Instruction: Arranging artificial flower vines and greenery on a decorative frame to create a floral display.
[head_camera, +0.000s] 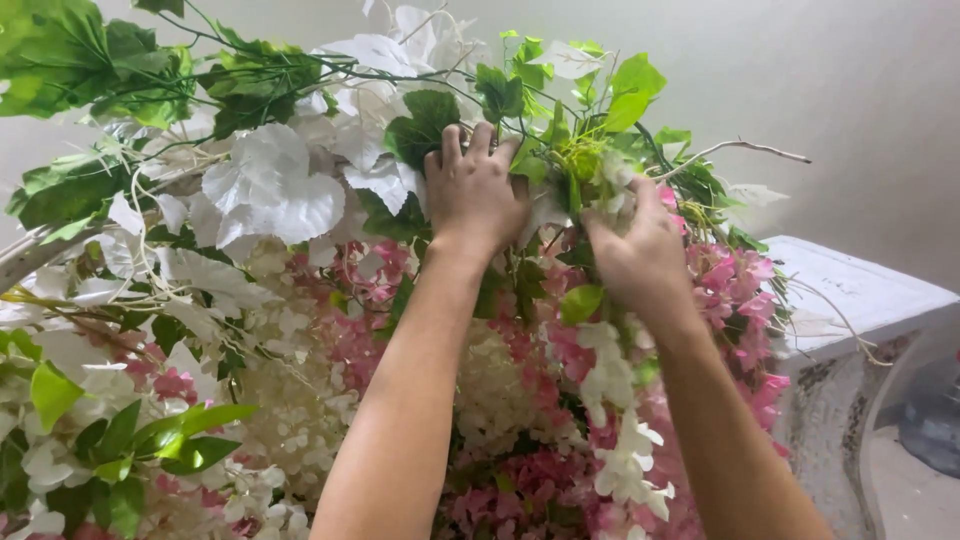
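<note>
Across most of the view spreads a big flower arrangement (300, 330) of white, cream and pink blossoms with green leaves, crowding in front of a white wall (860, 90). At the right stands one white stone pillar (850, 300), just beside the pink flowers. Two hands reach into the top: the left hand (475, 190) is curled closed over a leafy green stem (520, 115); the right hand (640, 245) pinches a white flower sprig (612, 195). One bare twig (740, 147) pokes out rightward.

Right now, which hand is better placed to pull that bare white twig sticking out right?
Right hand, probably: it sits nearer the bare white twig. The left hand is buried in green leaves farther off.
</note>
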